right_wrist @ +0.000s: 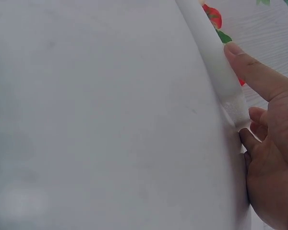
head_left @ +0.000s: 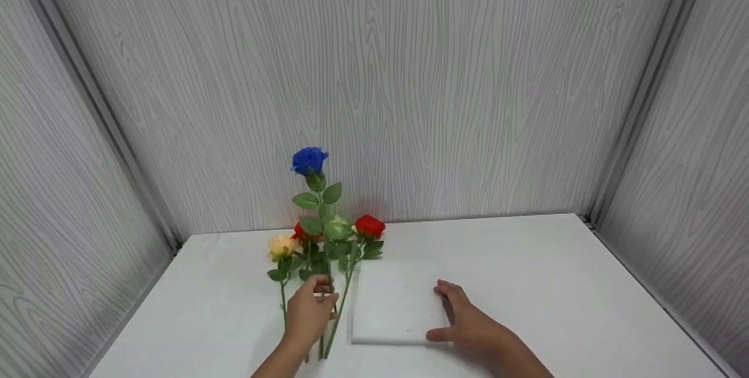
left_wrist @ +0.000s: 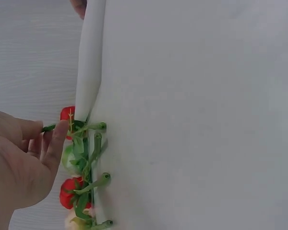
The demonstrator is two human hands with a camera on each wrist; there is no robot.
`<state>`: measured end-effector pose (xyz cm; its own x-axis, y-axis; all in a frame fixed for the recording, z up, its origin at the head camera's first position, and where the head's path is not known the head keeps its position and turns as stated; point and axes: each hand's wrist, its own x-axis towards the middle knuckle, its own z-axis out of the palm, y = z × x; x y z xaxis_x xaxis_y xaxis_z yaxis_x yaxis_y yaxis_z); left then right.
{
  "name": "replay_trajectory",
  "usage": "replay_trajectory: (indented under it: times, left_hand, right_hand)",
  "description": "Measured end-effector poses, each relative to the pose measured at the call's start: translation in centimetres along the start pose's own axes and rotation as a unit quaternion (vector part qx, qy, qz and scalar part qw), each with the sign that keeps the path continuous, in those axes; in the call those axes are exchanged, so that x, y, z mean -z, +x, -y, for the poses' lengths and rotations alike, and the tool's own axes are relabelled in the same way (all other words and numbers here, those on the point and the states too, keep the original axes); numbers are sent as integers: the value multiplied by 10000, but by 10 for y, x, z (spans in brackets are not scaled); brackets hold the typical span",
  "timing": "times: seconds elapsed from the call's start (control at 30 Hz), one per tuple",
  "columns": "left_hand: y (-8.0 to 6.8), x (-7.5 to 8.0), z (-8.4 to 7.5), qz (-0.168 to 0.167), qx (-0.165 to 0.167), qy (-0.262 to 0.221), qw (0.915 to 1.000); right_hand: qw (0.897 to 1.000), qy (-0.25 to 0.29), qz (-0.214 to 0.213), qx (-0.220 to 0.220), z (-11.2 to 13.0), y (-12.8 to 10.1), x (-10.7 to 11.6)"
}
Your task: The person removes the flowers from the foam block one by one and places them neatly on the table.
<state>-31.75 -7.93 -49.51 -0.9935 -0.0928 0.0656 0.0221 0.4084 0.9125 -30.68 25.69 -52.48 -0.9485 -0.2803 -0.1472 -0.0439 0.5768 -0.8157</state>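
My left hand (head_left: 309, 311) pinches the stem of a blue rose (head_left: 309, 160), which stands upright above the other flowers. Under and around that stem lie a peach rose (head_left: 282, 246), a pale green rose (head_left: 338, 228), a red rose (head_left: 370, 226) and another red rose (head_left: 304, 232), partly hidden by leaves. Their cut stem ends point toward me. To the right lies a flat white foam block (head_left: 398, 302). My right hand (head_left: 468, 319) holds it at its right edge, thumb near the front corner and fingers farther back along the side.
All of this is on a white table (head_left: 526, 267). Behind it rises a grey wood-grain panel (head_left: 468, 103), with similar panels on the left (head_left: 52, 191) and right (head_left: 696, 191).
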Motion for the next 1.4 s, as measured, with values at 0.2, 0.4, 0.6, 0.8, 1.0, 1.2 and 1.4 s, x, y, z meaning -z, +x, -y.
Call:
replay_trajectory:
  times: [0.2, 0.4, 0.6, 0.8, 1.0, 1.2, 1.4]
  left_hand:
    - [-2, 7, 2, 87, 320, -97, 9994]
    - [-1, 20, 7, 26, 503, 20, 9987]
    - [1, 36, 13, -104, 587, 205, 9980]
    - [2, 49, 18, -157, 713, 694, 9949]
    - [2, 60, 23, -138, 829, 652, 9943]
    - [1, 71, 25, -146, 962, 483, 9941]
    - [3, 83, 30, -146, 1146, 488, 9921]
  right_hand:
    - [10000, -33, -7, -1, -1, 0, 0]
    - [10000, 19, -4, -21, 2, 0, 1]
    - [9994, 32, 118, 321, -2, -2, 2]
    - [9996, 26, 116, 263, -1, -2, 2]
    - [9998, -22, 93, 177, -1, -1, 2]
    - [9998, -74, 57, 147, 0, -1, 2]
    - [9998, -95, 42, 151, -2, 1, 1]
